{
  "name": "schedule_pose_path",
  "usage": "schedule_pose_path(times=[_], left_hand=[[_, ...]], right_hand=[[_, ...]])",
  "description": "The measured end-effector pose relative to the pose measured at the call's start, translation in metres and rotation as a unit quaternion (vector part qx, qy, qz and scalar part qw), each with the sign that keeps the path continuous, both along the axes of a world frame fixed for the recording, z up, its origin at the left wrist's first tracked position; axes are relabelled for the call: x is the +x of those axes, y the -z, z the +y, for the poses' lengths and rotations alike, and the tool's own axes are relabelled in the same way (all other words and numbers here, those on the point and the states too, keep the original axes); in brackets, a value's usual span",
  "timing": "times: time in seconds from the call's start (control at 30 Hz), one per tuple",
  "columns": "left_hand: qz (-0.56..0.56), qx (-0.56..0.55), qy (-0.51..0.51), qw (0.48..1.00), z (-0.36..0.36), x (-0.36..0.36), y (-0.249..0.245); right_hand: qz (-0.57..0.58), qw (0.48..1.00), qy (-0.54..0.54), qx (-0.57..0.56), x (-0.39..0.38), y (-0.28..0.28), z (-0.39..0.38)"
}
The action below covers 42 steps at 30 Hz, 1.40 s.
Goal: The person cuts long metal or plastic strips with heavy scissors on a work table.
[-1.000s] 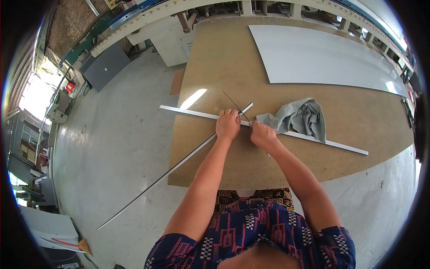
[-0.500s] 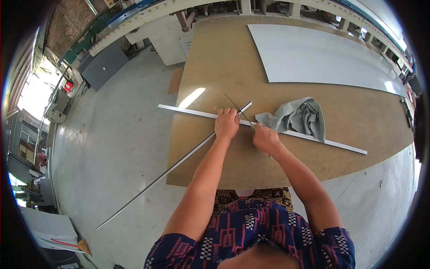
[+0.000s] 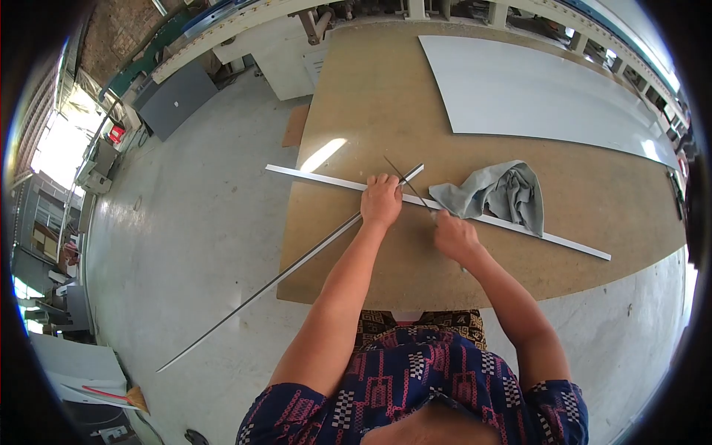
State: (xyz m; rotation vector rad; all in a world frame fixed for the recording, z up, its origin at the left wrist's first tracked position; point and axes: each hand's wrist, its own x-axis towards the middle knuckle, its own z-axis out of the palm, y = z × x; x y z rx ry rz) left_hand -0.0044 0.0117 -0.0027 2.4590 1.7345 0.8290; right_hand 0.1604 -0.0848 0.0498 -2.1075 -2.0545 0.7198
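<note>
Two narrow silvery metal strips cross on the brown table (image 3: 356, 274). One strip (image 3: 297, 267) runs diagonally, its near end hanging out past the table edge over the floor. The other strip (image 3: 319, 176) lies across the tabletop beneath it. My left hand (image 3: 381, 200) is closed over the diagonal strip right at the crossing. In my right hand (image 3: 455, 236) is a thin, dark, file-like tool (image 3: 420, 196), gripped at its near end. Its blade slants across the diagonal strip just beyond my left fingers. Close to my right hand, a crumpled grey cloth (image 3: 512, 193) covers part of the lower strip.
A large white panel (image 3: 541, 93) lies at the back right of the table. Dark slim tools (image 3: 676, 194) sit by the right edge. Behind the table runs a machine frame (image 3: 415, 9). To the left, grey floor (image 3: 185, 222) stretches past a leaning dark panel (image 3: 176, 102).
My right hand has drawn back toward me and to the right, pulling the file-like tool along its length over the diagonal strip. My left hand keeps its grip; the view has shifted slightly.
</note>
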Motion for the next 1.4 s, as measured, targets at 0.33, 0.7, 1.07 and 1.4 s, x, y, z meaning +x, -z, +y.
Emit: schedule_pose_path(times=[0.33, 0.7, 1.07, 1.4], left_hand=[[-0.005, -0.017, -0.003, 1.000, -0.001, 0.000, -0.002], [0.004, -0.012, -0.001, 1.000, -0.001, -0.002, -0.004], [-0.002, -0.020, -0.002, 1.000, -0.001, -0.001, -0.003], [0.000, -0.015, -0.004, 1.000, -0.001, -0.001, -0.002]], right_hand=[[-0.005, 1.000, -0.001, 0.004, 0.001, 0.011, -0.006], [0.007, 0.999, 0.002, 0.042, -0.023, 0.023, 0.047], [-0.013, 1.000, -0.005, -0.007, 0.003, 0.006, -0.005], [-0.003, 1.000, -0.005, 0.019, -0.001, 0.016, 0.006]])
